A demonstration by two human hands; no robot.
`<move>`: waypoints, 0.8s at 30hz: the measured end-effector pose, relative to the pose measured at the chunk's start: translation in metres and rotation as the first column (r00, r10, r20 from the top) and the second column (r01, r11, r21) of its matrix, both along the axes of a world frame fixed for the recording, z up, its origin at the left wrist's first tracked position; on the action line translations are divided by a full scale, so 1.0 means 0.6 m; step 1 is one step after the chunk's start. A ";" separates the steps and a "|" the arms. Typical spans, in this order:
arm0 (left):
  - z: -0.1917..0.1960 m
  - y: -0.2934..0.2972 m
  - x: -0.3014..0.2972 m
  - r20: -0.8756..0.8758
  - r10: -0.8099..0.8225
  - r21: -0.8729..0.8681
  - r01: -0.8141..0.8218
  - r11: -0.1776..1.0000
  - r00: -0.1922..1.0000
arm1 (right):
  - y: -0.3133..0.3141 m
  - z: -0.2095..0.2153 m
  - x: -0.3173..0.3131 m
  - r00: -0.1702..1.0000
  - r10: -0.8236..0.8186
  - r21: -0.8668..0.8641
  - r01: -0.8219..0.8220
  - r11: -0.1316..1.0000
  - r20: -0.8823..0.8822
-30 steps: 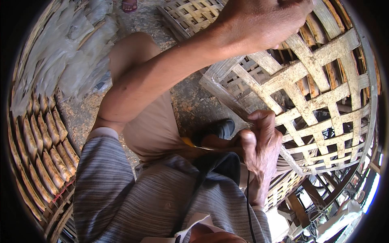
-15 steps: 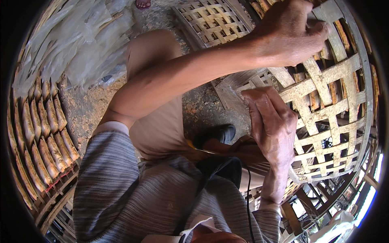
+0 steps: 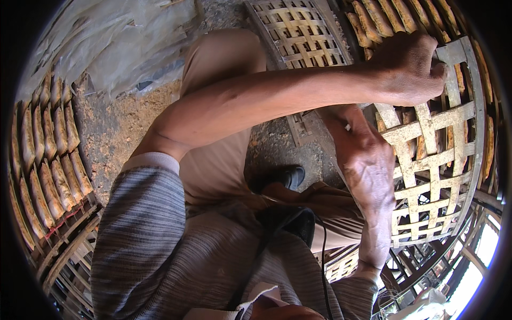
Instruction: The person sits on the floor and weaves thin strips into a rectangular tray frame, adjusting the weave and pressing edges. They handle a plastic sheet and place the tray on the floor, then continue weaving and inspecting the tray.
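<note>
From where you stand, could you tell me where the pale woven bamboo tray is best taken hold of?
Probably by its rim, from opposite sides. The woven bamboo tray is tilted up on edge, and its open lattice looks thin and flexible, while the border strip is thicker. The left hand already closes over the top edge, and the right hand lies against the near edge, coming from the person's side.

The tray (image 3: 434,160) under my hands is pale tan, its strips woven in an open lattice. My shirt (image 3: 160,250) is grey with fine stripes, my trousers (image 3: 218,80) plain beige. The pieces on the rack (image 3: 45,176) are golden brown, in rows. The ground (image 3: 120,125) is sandy brown and grey.
</note>
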State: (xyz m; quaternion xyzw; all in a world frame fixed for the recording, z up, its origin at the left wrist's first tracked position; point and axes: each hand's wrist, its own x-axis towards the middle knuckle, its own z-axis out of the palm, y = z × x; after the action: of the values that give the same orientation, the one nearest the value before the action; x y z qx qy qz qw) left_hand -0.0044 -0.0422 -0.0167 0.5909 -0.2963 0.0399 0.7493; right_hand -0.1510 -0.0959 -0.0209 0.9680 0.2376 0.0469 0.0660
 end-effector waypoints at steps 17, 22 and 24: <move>0.006 0.007 -0.006 -0.041 -0.021 0.052 0.023 0.998 0.999 | -0.011 0.019 -0.004 0.996 -0.026 0.030 0.029 0.999 -0.086; 0.009 0.004 -0.008 -0.067 -0.009 0.054 0.012 0.998 0.998 | -0.003 0.010 -0.002 0.996 -0.035 0.095 0.043 0.995 -0.083; 0.005 0.004 -0.009 -0.019 -0.014 0.059 0.015 0.998 1.000 | -0.001 0.008 -0.002 0.999 -0.002 0.020 0.003 1.000 -0.050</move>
State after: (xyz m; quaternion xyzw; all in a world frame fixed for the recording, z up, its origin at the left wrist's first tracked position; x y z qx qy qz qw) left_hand -0.0096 -0.0401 -0.0138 0.6111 -0.2945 0.0201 0.7344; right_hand -0.1521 -0.0964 -0.0164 0.9697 0.2377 0.0249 0.0504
